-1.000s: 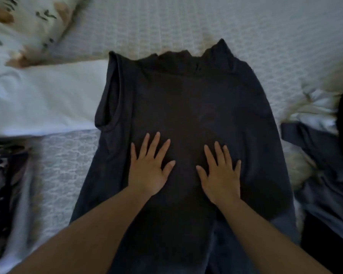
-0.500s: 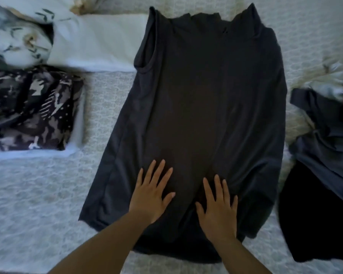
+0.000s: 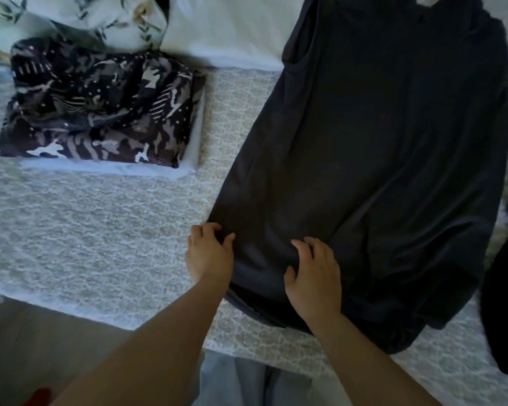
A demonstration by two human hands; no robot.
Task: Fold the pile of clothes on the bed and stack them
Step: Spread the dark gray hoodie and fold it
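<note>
The dark sleeveless top [image 3: 379, 148] is lying spread flat on the white textured bedspread [image 3: 100, 235], filling the centre and right of the frame, neckline toward the top edge. The left hand [image 3: 210, 254] is curling its fingers round the top's lower left side edge, pinching the fabric there. The right hand [image 3: 314, 273] is sitting on the cloth near the hem, fingers bent and bunching a small ridge of material. I'd say a lengthwise fold is just starting: the next move calls for lifting that left edge and carrying it across toward the middle, keeping the hem square. In the upper left, a folded patterned garment [image 3: 100, 104] is resting on a folded white one [image 3: 188, 168], waiting as the stack.
</note>
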